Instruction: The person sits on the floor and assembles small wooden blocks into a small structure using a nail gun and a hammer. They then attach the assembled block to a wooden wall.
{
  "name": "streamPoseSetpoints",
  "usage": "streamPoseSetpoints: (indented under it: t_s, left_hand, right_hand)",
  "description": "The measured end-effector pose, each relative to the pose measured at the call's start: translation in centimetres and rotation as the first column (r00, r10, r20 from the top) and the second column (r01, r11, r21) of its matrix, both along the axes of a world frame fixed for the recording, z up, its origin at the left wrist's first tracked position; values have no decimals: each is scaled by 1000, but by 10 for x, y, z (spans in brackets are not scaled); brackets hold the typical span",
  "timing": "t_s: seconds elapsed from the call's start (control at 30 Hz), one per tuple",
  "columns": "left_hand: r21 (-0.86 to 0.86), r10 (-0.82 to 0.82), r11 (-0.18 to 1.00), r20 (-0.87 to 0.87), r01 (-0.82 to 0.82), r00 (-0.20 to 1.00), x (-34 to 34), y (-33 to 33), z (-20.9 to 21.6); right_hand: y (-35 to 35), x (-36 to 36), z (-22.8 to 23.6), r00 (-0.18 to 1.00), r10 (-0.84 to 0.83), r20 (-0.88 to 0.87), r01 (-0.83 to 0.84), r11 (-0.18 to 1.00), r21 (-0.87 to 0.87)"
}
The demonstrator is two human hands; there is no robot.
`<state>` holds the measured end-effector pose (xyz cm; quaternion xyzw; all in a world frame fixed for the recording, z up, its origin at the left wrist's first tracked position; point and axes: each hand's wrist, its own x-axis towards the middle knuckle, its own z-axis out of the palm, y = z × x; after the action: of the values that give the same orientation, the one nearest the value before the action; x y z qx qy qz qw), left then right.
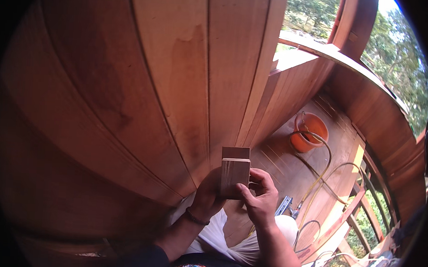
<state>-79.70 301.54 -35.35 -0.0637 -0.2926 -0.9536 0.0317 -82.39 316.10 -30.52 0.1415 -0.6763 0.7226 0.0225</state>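
Observation:
Between my two hands, in front of my lap, is a small rectangular brown block (235,178) with a pale top edge. A darker brown flat piece (236,153), like a sheet of sandpaper, shows along its far edge; I cannot tell how the two are joined. My left hand (210,189) grips the left side of the block, its fingers mostly hidden behind it. On the right side, my right hand (260,195) pinches it, thumb on the near face and fingers curled around the edge.
A tall plank wall (179,60) rises close on the left. On the wooden floor stand an orange bucket (313,130), a looping yellowish hose (323,174) and a metal air tool (284,205). A slatted railing (363,207) edges the right side, near a white power strip (314,265).

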Motion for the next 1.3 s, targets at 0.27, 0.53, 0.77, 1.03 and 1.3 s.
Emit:
streamPoseSetpoints:
  t_s: [0.27, 0.53, 0.77, 1.03, 1.3]
  left_hand:
    - [8, 80, 997, 69, -81, 994, -4, -2, -11]
    - [14, -2, 1000, 93, 0, 996, -7, -8, 0]
    - [-109, 89, 991, 93, -79, 992, -2, -4, 0]
    - [74, 17, 997, 30, -19, 999, -11, -9, -5]
    - [-390, 321, 809, -335, -441, 886, 17, 8, 96]
  right_hand:
    - [4, -1, -2, 990, 105, 89, -93, 987, -128]
    - [0, 0, -1, 999, 31, -43, -31, 999, 10]
    - [1, 0, -1, 1000, 8, -13, -7, 999, 45]
    - [8, -6, -1, 982, 124, 141, -136, 987, 83]
    - [27, -27, 6, 991, -63, 118, 93, 960, -266]
